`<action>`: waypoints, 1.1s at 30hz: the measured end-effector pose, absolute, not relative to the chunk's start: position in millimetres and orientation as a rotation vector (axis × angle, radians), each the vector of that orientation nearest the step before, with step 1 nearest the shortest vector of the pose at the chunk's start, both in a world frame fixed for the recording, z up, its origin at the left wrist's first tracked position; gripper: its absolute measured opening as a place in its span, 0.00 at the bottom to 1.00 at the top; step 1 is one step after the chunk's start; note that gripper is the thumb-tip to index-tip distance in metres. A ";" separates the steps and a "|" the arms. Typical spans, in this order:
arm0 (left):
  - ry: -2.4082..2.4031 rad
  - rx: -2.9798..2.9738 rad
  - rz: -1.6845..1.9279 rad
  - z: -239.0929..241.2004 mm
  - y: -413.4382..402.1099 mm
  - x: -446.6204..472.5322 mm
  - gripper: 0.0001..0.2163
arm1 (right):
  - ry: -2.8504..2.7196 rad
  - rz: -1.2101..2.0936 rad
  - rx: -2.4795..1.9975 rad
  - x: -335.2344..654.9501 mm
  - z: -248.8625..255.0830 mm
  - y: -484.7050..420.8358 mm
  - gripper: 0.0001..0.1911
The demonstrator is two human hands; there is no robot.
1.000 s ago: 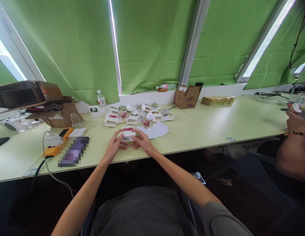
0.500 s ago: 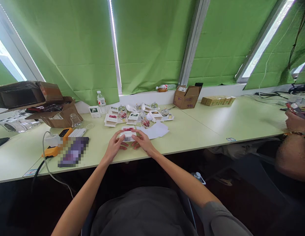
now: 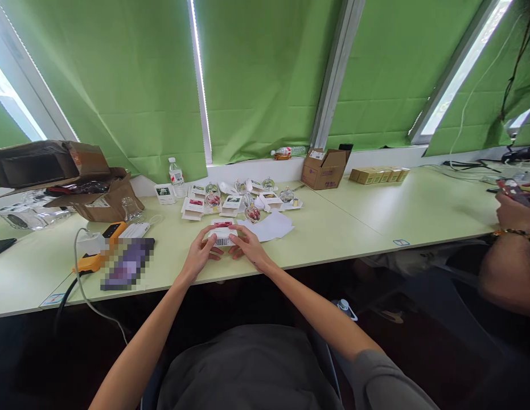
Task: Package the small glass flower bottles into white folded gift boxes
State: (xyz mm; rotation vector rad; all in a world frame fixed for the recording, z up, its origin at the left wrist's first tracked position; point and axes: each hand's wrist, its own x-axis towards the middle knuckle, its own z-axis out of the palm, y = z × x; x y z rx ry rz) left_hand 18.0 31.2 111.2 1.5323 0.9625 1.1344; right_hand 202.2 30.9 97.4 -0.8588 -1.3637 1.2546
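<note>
On the pale green tabletop point(image 3: 341, 228), your left hand point(image 3: 199, 252) and right hand point(image 3: 249, 246) clasp opposite ends of the small white barcoded cardboard box point(image 3: 222, 236), just in front of a white paper sheet point(image 3: 271, 226).

Thing: small white box point(image 3: 222, 234); cardboard, oblong
Markings: black barcode label on the side facing the camera; red-pink picture on the upper face
Pose: lying flat; long side running left to right
Place: on the pale green table point(image 3: 341, 228), near its front edge
Contact: left hand point(image 3: 199, 253) at its left end; right hand point(image 3: 247, 246) at its right end; fingertips touching it
</note>
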 end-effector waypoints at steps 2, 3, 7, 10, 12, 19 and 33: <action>0.942 1.522 1.140 111.5 31.0 17.7 0.26 | -1.360 1.255 -0.856 202.2 97.4 31.1 0.23; 0.932 1.519 1.145 111.5 30.9 17.5 0.25 | -1.360 1.253 -0.856 202.1 97.4 31.2 0.23; 0.909 1.518 1.154 111.0 30.5 16.9 0.25 | -1.365 1.249 -0.852 201.8 96.8 31.8 0.23; 0.905 1.516 1.147 111.0 30.1 16.8 0.25 | -1.361 1.256 -0.853 201.8 95.8 32.3 0.23; 0.909 1.510 1.145 111.3 29.8 17.0 0.25 | -1.357 1.258 -0.852 202.0 95.4 32.5 0.23; 0.936 1.515 1.142 111.7 29.9 17.8 0.26 | -1.363 1.249 -0.866 202.6 96.3 32.1 0.22; 0.923 1.490 1.139 109.5 33.4 16.4 0.25 | -1.361 1.258 -0.859 201.8 96.9 31.5 0.23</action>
